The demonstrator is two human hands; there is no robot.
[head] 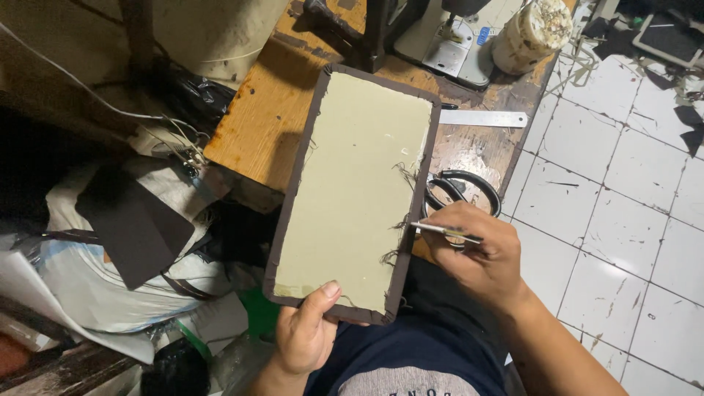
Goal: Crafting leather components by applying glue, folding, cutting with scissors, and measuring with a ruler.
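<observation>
Nearest the body, the left hand (304, 334) pinches the bottom edge of a pale, brown-bordered board (352, 191), held tilted above the lap. Beside it, the right hand (477, 257) grips a thin metal tool (444, 232) at the frayed right border; a slip could tear loose threads. Beyond, scissors (462, 192) and a ruler (484, 119) crowd the table (257, 125).

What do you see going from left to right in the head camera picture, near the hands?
Dark fabric piece → left hand → beige panel → right hand with a thin tool → white floor tiles.
</observation>
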